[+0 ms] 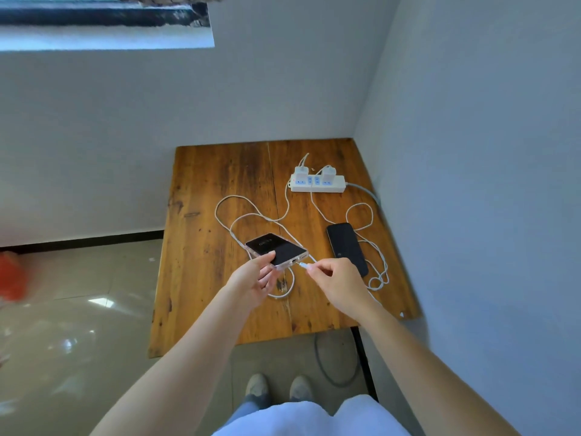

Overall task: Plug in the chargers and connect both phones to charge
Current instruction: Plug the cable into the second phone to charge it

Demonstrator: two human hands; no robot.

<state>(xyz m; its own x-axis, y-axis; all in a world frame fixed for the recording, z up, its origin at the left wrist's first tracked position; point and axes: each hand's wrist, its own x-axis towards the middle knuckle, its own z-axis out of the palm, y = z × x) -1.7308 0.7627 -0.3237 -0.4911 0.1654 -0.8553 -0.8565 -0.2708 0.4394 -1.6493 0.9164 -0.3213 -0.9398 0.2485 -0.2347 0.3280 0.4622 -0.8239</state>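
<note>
My left hand (256, 278) holds a black phone in a clear case (275, 249) tilted above the table, its port end facing right. My right hand (334, 283) pinches the white cable plug (302, 264), whose tip sits just short of that port. A second black phone (345, 247) lies flat on the table to the right; my right hand hides its near end. At the back stands a white power strip (317, 184) with two white chargers (301, 173) (327, 173) plugged into it. White cables (251, 215) loop from them across the table.
The wooden table (204, 247) stands in a corner, with a wall (471, 184) close on the right and another behind. The strip's grey cord (333, 369) drops to the tiled floor by my feet. A red thing (12, 278) lies on the floor at far left.
</note>
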